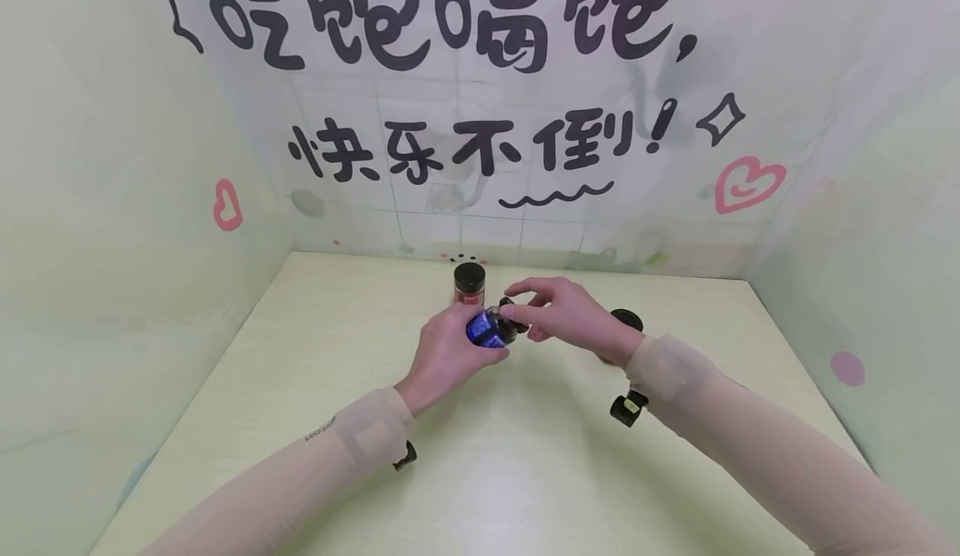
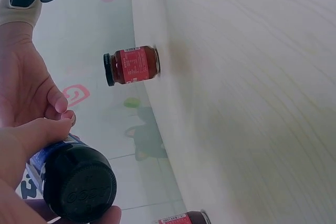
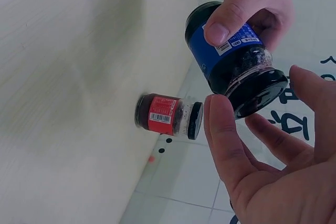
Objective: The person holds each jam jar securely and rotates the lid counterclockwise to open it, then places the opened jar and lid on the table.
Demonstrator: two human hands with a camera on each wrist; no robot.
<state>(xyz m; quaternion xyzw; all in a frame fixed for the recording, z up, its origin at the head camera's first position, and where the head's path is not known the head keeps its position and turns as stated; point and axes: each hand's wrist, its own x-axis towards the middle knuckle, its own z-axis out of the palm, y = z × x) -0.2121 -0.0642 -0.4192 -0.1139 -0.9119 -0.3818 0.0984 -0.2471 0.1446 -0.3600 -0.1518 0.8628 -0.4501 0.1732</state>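
Note:
My left hand [image 1: 447,348] grips a glass jar [image 1: 486,330] with a blue label and dark contents, held tilted above the table. In the left wrist view its dark embossed base faces the camera. The black lid [image 3: 260,94] sits on the jar's neck and points toward my right hand [image 1: 573,316]. Thumb and fingers of that hand are curved around the lid's edge, fingertips right at the rim. Behind the held jar stands a red-labelled jar [image 1: 469,285] with a black lid, upright on the table.
Another red-labelled jar [image 2: 135,65] stands at the right, partly hidden behind my right wrist in the head view. The pale table [image 1: 495,473] is bounded by a printed back wall [image 1: 480,222] and side walls. Dark wrist devices [image 1: 628,407] hang under both sleeves.

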